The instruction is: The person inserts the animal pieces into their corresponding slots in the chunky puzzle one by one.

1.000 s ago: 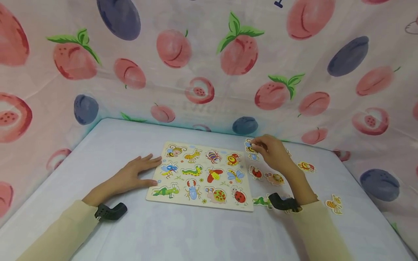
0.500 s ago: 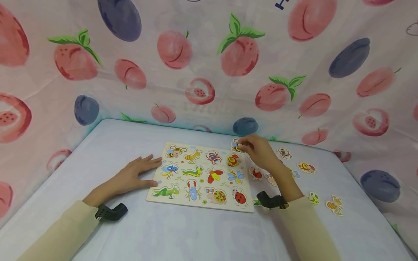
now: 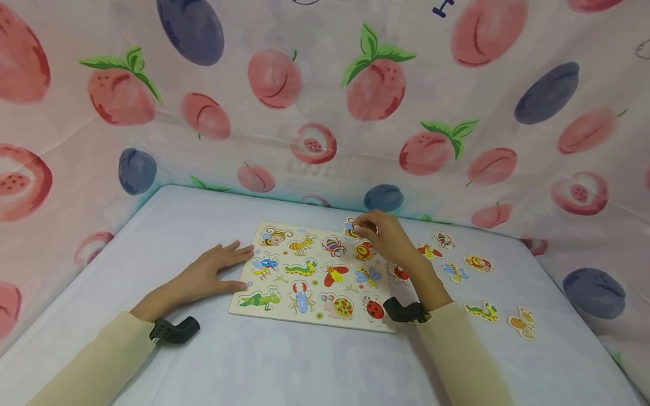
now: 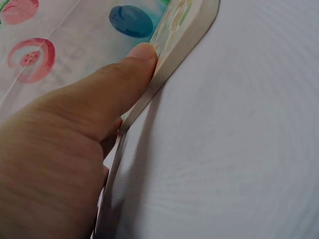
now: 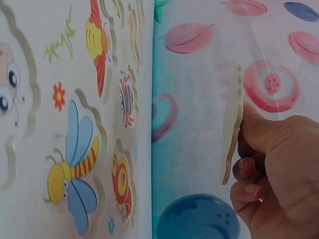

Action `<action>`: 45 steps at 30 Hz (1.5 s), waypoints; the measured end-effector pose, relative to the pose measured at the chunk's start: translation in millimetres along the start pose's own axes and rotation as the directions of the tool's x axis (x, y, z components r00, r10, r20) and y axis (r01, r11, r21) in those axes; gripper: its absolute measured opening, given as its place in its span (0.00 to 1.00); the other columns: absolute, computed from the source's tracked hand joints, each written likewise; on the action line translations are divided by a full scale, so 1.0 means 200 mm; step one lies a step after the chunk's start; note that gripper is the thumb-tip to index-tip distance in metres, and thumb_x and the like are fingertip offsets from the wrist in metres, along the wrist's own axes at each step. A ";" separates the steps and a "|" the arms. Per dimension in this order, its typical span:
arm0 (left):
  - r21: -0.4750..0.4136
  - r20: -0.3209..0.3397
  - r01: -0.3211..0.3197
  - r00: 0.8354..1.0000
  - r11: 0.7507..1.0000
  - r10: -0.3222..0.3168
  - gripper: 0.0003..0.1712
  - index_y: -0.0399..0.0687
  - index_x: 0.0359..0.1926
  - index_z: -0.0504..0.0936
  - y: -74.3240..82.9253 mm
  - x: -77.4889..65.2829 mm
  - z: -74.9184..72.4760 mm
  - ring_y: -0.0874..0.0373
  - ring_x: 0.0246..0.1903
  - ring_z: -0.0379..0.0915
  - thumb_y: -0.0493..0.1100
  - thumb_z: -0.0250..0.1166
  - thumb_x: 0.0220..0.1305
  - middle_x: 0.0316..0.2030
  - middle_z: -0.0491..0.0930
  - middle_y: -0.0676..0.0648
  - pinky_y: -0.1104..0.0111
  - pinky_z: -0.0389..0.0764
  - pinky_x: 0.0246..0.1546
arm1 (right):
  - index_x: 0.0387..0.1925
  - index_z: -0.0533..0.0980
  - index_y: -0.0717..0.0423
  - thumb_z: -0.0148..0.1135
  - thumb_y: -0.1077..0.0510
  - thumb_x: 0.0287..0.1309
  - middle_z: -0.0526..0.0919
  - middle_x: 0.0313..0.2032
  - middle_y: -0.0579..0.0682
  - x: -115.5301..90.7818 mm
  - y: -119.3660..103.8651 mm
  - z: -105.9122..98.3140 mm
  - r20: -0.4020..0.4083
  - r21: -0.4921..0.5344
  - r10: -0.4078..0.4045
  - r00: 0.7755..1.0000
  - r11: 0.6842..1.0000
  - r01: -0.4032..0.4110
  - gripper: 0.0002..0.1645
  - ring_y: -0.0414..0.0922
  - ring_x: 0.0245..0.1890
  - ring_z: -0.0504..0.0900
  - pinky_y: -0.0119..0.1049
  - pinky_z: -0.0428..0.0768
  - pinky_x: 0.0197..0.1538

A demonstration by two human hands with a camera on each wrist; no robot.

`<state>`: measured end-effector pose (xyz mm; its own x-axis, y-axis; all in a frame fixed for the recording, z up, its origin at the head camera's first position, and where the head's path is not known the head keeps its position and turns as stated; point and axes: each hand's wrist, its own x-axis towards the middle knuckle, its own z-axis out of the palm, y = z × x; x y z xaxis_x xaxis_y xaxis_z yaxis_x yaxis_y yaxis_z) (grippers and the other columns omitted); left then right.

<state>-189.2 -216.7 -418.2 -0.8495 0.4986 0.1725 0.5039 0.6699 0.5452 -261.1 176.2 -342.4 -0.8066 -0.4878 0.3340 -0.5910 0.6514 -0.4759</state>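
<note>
A wooden insect puzzle board (image 3: 284, 313) lies on the white-covered table, with printed insects in its recesses. My left hand (image 3: 210, 270) rests at the board's left edge, fingers spread; in the left wrist view the thumb (image 4: 117, 79) touches the board's edge (image 4: 174, 64). Above the board's far right edge, my right hand (image 3: 387, 238) pinches a bee puzzle piece (image 3: 348, 228) between thumb and fingers. The right wrist view shows this piece (image 5: 233, 124) edge-on, held upright and apart from the board (image 5: 37, 64).
Loose puzzle pieces lie right of the board: a spider (image 3: 444, 241), a dragonfly (image 3: 455, 272), a caterpillar (image 3: 482, 312), a striped yellow insect (image 3: 522, 323) and several others. The right forearm hides part of that area. A fruit-print curtain (image 3: 315, 84) hangs behind the table.
My right hand has carried the bee piece leftward, from above the loose pieces to above the board's far edge. More loose pieces show behind the forearm. The left hand stays in place.
</note>
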 end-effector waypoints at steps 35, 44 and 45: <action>0.006 0.003 -0.006 1.000 1.000 0.005 0.45 0.44 0.68 0.67 0.01 0.00 0.00 0.44 0.70 0.47 0.62 0.67 0.55 0.68 0.63 0.50 0.47 0.43 0.68 | 0.42 0.80 0.56 0.59 0.57 0.65 0.74 0.28 0.47 0.20 -0.19 0.35 0.126 0.161 0.002 0.992 0.987 -0.023 0.09 0.43 0.26 0.70 0.33 0.72 0.31; 0.013 0.008 0.006 1.000 1.000 -0.006 0.45 0.45 0.68 0.67 0.01 0.00 0.00 0.44 0.70 0.47 0.63 0.67 0.55 0.68 0.63 0.50 0.46 0.43 0.68 | 0.45 0.80 0.56 0.59 0.56 0.65 0.77 0.32 0.46 0.28 -0.25 0.45 0.200 0.143 0.065 0.978 0.985 -0.094 0.12 0.43 0.30 0.73 0.30 0.74 0.34; 0.011 0.010 0.009 1.000 1.000 -0.009 0.45 0.46 0.68 0.67 0.00 0.00 0.00 0.44 0.70 0.46 0.63 0.67 0.55 0.68 0.62 0.50 0.46 0.43 0.68 | 0.45 0.80 0.56 0.59 0.56 0.65 0.77 0.32 0.46 0.29 -0.26 0.46 0.205 0.141 0.071 0.976 0.985 -0.101 0.11 0.43 0.30 0.73 0.30 0.75 0.34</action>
<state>-189.2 -216.0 -417.2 -0.8522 0.4983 0.1595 0.4984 0.6803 0.5375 -275.8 61.7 -373.1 -0.8264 -0.5489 0.1257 -0.4983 0.6087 -0.6174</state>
